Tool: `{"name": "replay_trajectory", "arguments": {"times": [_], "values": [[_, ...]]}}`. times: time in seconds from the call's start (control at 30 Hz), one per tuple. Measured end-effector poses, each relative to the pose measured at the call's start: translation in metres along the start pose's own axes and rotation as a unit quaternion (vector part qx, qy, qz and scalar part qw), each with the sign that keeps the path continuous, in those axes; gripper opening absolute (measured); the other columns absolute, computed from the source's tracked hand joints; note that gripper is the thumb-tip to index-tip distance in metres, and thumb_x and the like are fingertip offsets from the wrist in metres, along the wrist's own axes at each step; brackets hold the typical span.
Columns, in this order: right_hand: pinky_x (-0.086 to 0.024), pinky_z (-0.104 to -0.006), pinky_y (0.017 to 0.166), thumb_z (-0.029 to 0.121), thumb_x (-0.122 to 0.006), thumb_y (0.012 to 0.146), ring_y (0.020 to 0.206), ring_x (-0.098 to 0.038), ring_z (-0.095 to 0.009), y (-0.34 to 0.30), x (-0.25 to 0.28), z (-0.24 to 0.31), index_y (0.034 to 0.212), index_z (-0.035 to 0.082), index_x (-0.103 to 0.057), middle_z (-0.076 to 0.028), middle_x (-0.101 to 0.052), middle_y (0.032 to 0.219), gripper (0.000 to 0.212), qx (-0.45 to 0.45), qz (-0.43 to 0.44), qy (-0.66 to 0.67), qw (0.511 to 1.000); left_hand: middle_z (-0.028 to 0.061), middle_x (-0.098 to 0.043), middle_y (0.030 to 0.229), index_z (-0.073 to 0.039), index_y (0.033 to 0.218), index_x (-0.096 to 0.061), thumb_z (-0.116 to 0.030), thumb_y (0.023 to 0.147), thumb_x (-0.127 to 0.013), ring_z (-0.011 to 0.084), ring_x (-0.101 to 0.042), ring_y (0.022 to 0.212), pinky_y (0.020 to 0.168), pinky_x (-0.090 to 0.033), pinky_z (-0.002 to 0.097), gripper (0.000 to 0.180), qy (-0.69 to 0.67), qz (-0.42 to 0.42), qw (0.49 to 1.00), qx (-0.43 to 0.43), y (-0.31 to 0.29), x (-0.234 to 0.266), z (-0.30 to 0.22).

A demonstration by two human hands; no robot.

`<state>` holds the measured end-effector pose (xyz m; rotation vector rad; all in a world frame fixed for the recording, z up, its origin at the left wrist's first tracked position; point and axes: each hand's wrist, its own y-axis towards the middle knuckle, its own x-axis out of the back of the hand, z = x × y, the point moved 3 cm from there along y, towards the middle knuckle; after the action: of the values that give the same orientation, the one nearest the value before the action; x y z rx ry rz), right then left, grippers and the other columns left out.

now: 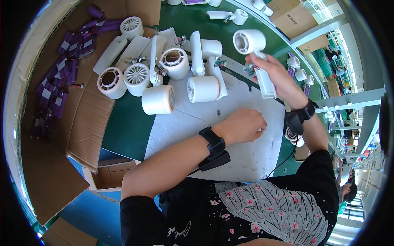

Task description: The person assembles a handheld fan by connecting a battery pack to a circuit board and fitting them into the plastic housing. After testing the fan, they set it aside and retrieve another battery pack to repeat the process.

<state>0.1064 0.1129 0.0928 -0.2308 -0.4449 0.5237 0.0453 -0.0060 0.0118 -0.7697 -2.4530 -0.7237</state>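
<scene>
My right hand (277,74) grips a white handheld fan (266,84) by its handle, tilted above the right of a pale foam board (242,102). The fan's hollow round head points away from me, and a small green circuit board (249,69) shows beside the handle, near my fingertips. Low over the middle of the board, my left hand (243,125) is closed with its fingers curled under; whatever is inside it is hidden. Several white fan bodies (203,89) lie beyond it along the board's far left edge, some with circuit boards and wires exposed.
An open cardboard box (88,110) at the left holds many purple battery cells (61,67). More fan parts (240,17) lie on the green table (184,20) at the back. A smaller carton (111,174) sits below the table edge. Another person (348,190) is far right.
</scene>
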Motion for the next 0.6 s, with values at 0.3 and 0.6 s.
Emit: {"name": "replay_trajectory", "arguments": {"times": [0.3,0.6], "values": [[-0.051,-0.0257,0.065,0.038,-0.062,0.092,0.082,-0.062,-0.010,0.011,-0.016,-0.040,0.107,0.006,-0.061,-0.003,-0.063,0.096,0.036,-0.178,0.042,0.100,0.978,0.0114,-0.064,0.084,-0.008,0.090,-0.071,-0.017,0.081,-0.065,0.0310,-0.064,0.083,0.074,-0.051,0.0422,0.014,0.001,0.023,0.999,-0.035,-0.003,-0.010,-0.015],[-0.052,-0.0274,0.056,0.046,-0.057,0.094,0.069,-0.065,-0.014,0.009,-0.035,-0.021,0.103,0.000,-0.062,-0.005,-0.065,0.084,0.047,-0.093,0.101,-0.028,0.990,0.0116,-0.064,0.084,-0.007,0.090,-0.070,-0.017,0.081,-0.064,0.0301,-0.064,0.084,0.074,-0.051,0.0423,0.015,0.004,0.032,0.999,-0.032,-0.003,-0.009,-0.014]]}}
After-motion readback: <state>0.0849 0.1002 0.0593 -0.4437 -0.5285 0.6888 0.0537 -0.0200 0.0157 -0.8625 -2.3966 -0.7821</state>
